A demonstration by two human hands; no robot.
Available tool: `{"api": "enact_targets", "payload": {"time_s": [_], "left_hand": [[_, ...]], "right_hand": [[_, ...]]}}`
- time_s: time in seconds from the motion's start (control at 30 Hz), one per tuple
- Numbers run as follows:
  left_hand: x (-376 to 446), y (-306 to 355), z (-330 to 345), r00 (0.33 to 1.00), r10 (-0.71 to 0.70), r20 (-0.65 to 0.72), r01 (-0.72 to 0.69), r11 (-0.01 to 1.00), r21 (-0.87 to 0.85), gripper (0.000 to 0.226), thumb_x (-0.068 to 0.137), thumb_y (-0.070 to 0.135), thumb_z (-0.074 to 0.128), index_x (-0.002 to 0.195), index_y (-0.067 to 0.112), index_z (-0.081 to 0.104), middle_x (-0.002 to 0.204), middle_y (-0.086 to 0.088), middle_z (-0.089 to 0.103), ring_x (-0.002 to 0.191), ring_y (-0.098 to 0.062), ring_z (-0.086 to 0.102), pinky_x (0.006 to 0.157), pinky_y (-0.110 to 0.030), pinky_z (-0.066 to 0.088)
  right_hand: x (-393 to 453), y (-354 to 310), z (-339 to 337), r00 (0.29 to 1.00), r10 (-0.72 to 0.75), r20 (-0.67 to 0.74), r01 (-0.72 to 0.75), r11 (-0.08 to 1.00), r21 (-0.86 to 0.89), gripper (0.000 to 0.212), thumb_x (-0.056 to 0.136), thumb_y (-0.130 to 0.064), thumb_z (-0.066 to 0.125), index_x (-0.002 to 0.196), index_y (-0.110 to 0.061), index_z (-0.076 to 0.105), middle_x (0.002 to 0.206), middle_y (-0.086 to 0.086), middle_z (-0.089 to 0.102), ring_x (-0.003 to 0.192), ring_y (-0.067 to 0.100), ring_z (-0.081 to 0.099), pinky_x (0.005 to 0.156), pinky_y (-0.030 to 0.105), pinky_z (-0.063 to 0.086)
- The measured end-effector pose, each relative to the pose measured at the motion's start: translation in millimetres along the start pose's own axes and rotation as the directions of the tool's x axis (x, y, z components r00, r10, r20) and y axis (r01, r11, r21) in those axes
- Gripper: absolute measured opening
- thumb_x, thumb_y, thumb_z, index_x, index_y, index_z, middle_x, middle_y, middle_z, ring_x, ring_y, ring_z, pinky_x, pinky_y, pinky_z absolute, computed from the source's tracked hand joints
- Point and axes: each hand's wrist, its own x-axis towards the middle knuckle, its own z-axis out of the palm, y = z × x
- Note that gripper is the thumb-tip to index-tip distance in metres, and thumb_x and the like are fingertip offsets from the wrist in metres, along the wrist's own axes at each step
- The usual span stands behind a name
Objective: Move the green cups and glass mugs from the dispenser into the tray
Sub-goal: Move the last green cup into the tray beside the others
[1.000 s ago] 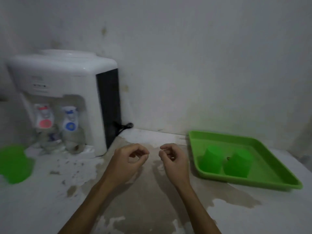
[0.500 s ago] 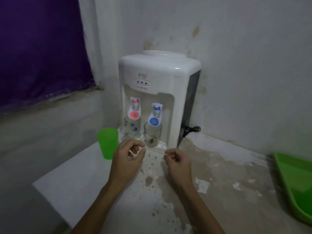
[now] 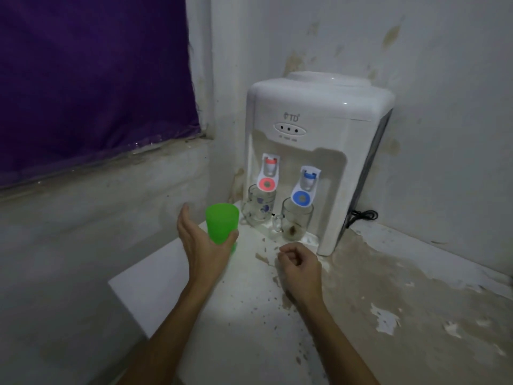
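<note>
A green plastic cup (image 3: 221, 224) stands upright on the white counter, left of the water dispenser (image 3: 319, 107). My left hand (image 3: 206, 245) is open around the cup's lower part. Its fingers curl in front of the cup's base and the thumb is spread away to the left. Two glass mugs stand in the dispenser's bay: one (image 3: 259, 208) under the red tap, the other (image 3: 296, 222) under the blue tap. My right hand (image 3: 300, 263) rests on the counter in front of the mugs, loosely curled with nothing in it. The tray is out of view.
The counter's (image 3: 155, 284) left edge drops off just left of the cup. A stained wall runs behind, with a purple curtain (image 3: 91, 73) at upper left. A black power cord (image 3: 363, 216) lies right of the dispenser. Peeling patches cover the counter at right.
The view has swung left and the green tray has gone out of frame. My left hand has opened and moved up to the green cup. My right hand stays curled.
</note>
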Motion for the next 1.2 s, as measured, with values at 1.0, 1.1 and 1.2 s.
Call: {"api": "enact_targets", "payload": {"time_s": [1.0,1.1,1.2], "left_hand": [[-75.4,103.3,46.7,0.881,0.274,0.385,-0.117,0.915,-0.386,0.066,0.064,0.043,0.089,0.122,0.052,0.057,0.113,0.028,0.069,0.104,0.003,0.068,0.081,-0.017,0.057],[-98.3,120.8,69.7,0.845,0.299,0.443,-0.102,0.904,-0.414,0.066,0.067,0.035,0.091,0.122,0.049,0.057,0.113,0.028,0.069,0.105,0.002,0.067,0.083,-0.022,0.059],[-125.3,139.2,92.1,0.810,0.330,0.485,-0.094,0.889,-0.448,0.068,0.069,0.029,0.090,0.125,0.048,0.057,0.115,0.024,0.070,0.107,0.001,0.068,0.084,-0.022,0.058]], "right_hand": [[-36.5,-64.0,-70.0,0.835,0.420,0.356,-0.546,0.551,0.631,0.042,0.098,-0.044,0.058,0.114,-0.011,0.079,0.114,0.018,0.077,0.104,0.036,0.074,0.098,0.055,0.056],[-38.0,-68.8,-104.4,0.797,0.471,0.378,-0.562,0.348,0.750,0.045,0.099,-0.041,0.055,0.101,-0.004,0.082,0.105,0.021,0.078,0.084,0.033,0.078,0.082,0.049,0.060],[-40.6,-73.1,-142.7,0.781,0.519,0.348,-0.530,0.254,0.809,0.038,0.101,-0.030,0.053,0.102,0.002,0.073,0.090,0.024,0.078,0.070,0.033,0.077,0.066,0.045,0.063]]}}
